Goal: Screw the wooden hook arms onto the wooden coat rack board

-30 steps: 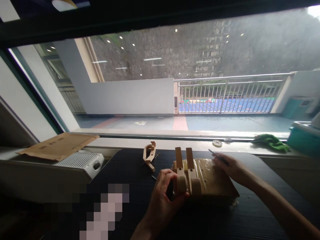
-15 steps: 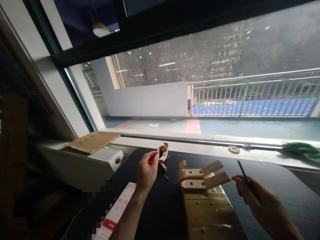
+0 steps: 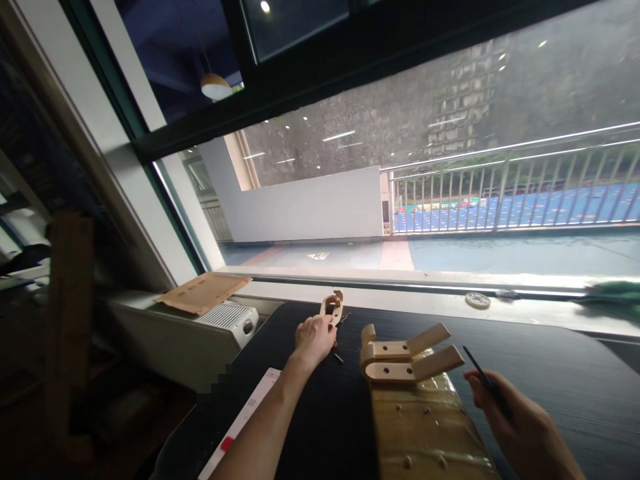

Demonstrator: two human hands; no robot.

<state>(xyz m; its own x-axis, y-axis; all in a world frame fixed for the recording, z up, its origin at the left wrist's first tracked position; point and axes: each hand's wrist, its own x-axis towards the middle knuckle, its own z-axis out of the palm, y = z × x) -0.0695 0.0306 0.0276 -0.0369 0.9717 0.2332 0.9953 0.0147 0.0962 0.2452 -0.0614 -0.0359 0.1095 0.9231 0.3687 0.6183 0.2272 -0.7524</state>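
My left hand (image 3: 316, 339) is closed over the near end of a loose pale wooden hook (image 3: 325, 305) on the black table; its fingertips are partly hidden. Small screws (image 3: 339, 359) lie beside it. My right hand (image 3: 515, 413) grips a screwdriver (image 3: 483, 373) with a thin dark shaft pointing up and left. Between the hands, two wooden hooks (image 3: 395, 370) sit side by side at the far end of a tape-wrapped block (image 3: 425, 433). Dark holes show in their flat parts, and their arms slant up to the right. The screwdriver tip is apart from these hooks.
A phone (image 3: 250, 413) with a timer lies left of the block, partly under my left forearm. On the window sill rest a tape roll (image 3: 477, 300) and a green cloth (image 3: 613, 293). A brown envelope (image 3: 205, 293) lies at the left, near a white radiator (image 3: 233, 323).
My left hand has moved forward and lower, now covering the near part of the loose hook. My right hand still holds the screwdriver, slightly lower. The view has shifted a little.
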